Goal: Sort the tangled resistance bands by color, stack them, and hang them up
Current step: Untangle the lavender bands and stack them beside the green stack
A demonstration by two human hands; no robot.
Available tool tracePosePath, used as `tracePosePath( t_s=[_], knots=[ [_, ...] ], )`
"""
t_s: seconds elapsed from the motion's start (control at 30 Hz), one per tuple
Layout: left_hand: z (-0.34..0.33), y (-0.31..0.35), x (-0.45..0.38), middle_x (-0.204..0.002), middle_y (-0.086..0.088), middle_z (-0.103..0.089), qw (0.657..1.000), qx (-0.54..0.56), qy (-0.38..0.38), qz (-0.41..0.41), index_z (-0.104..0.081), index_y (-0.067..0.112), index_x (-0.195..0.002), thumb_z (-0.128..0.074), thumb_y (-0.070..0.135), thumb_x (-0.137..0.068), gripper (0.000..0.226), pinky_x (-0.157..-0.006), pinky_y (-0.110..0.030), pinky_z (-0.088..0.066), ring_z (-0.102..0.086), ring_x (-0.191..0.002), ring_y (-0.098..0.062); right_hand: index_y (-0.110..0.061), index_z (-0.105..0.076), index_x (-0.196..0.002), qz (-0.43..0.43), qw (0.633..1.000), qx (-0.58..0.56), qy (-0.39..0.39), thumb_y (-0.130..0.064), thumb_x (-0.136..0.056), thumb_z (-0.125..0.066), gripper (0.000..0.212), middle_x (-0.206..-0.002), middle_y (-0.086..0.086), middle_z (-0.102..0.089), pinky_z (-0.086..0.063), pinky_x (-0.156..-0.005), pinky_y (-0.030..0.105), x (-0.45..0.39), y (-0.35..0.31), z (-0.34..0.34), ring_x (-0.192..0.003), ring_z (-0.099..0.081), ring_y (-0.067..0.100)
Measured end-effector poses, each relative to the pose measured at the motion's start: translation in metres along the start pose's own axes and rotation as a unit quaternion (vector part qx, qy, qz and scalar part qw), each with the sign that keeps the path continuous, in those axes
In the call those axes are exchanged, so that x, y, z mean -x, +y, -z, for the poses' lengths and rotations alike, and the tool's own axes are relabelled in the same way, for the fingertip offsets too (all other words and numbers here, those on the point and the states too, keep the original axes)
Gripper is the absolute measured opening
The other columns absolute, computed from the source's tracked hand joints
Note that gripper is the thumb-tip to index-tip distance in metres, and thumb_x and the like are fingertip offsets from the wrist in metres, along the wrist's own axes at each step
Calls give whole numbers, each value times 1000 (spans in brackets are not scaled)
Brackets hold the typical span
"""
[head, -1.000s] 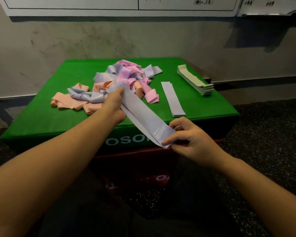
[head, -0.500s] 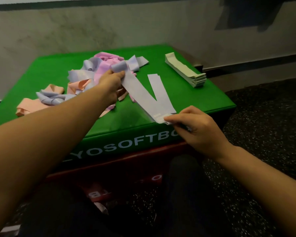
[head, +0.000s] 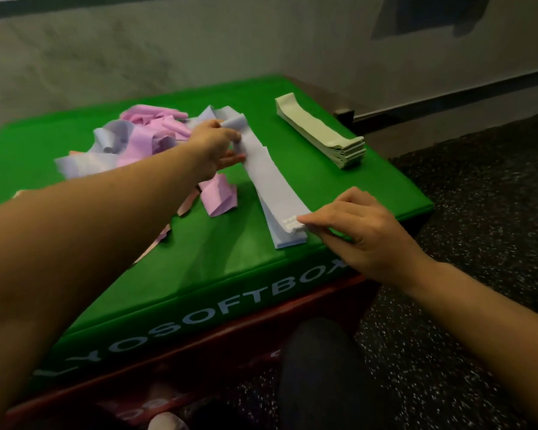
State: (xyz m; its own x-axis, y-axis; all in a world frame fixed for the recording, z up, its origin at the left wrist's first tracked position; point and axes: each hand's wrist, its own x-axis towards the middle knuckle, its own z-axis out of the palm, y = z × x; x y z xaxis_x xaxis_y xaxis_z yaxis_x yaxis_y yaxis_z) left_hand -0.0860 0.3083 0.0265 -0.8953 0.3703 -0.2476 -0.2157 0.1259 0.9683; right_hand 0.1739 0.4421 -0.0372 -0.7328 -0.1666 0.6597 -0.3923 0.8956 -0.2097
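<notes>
A lavender band (head: 272, 181) lies stretched along the green soft box (head: 354, 187), on top of another lavender band. My left hand (head: 216, 144) holds its far end, fingers curled round it. Its near end, by the box's front edge, is pinched by my right hand (head: 351, 229). A tangled pile (head: 137, 141) of pink, lavender and peach bands lies left of my left hand. A neat stack of pale green bands (head: 320, 135) sits at the box's back right.
The green box rests on a red box (head: 261, 330). Dark speckled floor (head: 479, 212) spreads to the right. A grey wall (head: 199, 48) rises behind. My dark-clothed knee (head: 320, 367) is below the box front.
Both hands have carried the lavender band away from the box front and to the right, laying it down on the flat lavender band. The camera has tilted down and moved closer.
</notes>
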Motion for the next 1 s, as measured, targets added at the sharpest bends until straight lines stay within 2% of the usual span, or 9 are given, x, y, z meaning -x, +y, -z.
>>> tracePosePath(
  t_s=[0.1,0.2,0.27,0.37,0.57,0.67,0.8,0.93,1.0],
  knots=[
    [-11,-3,-28,-112,-13,-60,999,-41,-8,-21,-56,11,-116,-54,0,-97,22,-70,-33,-63,-69,-96,-28,-14,-74,-108,-13,1000,-9,1,-22,-92,-68,19,-95,-4,-73,-47,-67,46,-7,14,-8,-84,-53,18],
    [-19,-10,-53,-104,-13,-61,990,-121,5,-68,-61,11,-111,-53,-3,-94,23,-67,-28,-61,-65,-82,-21,-16,-77,-97,-10,1000,-13,-14,-23,-92,-70,12,-95,-4,-72,-47,-69,47,-14,27,-19,-84,-57,21],
    [-22,-15,-64,-98,-11,-62,979,-179,23,-99,-63,13,-108,-53,-3,-93,25,-64,-24,-57,-60,-75,-17,-16,-77,-97,-2,1000,-8,-26,-24,-90,-71,12,-95,-2,-70,-48,-67,46,-18,31,-28,-83,-57,22],
    [-24,-24,-74,-102,-6,-64,954,-271,17,-129,-66,12,-117,-58,2,-94,27,-59,-14,-47,-58,-78,-11,-17,-77,-98,9,998,-8,-62,-27,-90,-69,15,-93,-1,-69,-48,-66,44,-17,33,-40,-83,-56,20],
    [-19,-44,-88,-109,-3,-66,924,-355,34,-135,-67,19,-120,-60,11,-95,28,-93,-34,-54,-64,-100,-20,-20,-77,-102,-2,993,-37,-111,-31,-91,-69,17,-95,-3,-67,-48,-71,40,-9,36,-48,-86,-57,16],
    [-19,-48,-93,-119,-4,-67,919,-363,39,-147,-66,18,-122,-58,12,-96,27,-95,-35,-53,-64,-103,-21,-21,-78,-104,4,993,-41,-114,-34,-93,-67,20,-97,-2,-66,-48,-71,38,-6,39,-47,-85,-55,15],
    [-22,-48,-94,-137,-2,-59,911,-379,36,-157,-59,22,-135,-51,12,-99,38,-84,-27,-51,-65,-109,-24,-22,-78,-104,-7,994,-45,-101,-34,-95,-66,19,-97,-1,-65,-48,-68,42,-5,40,-52,-82,-56,16],
    [-27,-44,-95,-141,-5,-56,918,-376,10,-130,-58,20,-137,-51,8,-99,40,-103,-33,-49,-62,-119,-25,-25,-77,-101,-27,992,-75,-95,-33,-92,-69,15,-97,-3,-64,-48,-70,42,-4,38,-54,-83,-58,16],
    [-27,-40,-94,-141,-5,-56,920,-372,1,-123,-58,20,-137,-53,7,-99,41,-102,-33,-50,-64,-113,-22,-25,-77,-100,-29,992,-73,-99,-35,-91,-69,16,-98,-3,-64,-48,-71,42,-4,37,-53,-84,-58,16]
  ],
)
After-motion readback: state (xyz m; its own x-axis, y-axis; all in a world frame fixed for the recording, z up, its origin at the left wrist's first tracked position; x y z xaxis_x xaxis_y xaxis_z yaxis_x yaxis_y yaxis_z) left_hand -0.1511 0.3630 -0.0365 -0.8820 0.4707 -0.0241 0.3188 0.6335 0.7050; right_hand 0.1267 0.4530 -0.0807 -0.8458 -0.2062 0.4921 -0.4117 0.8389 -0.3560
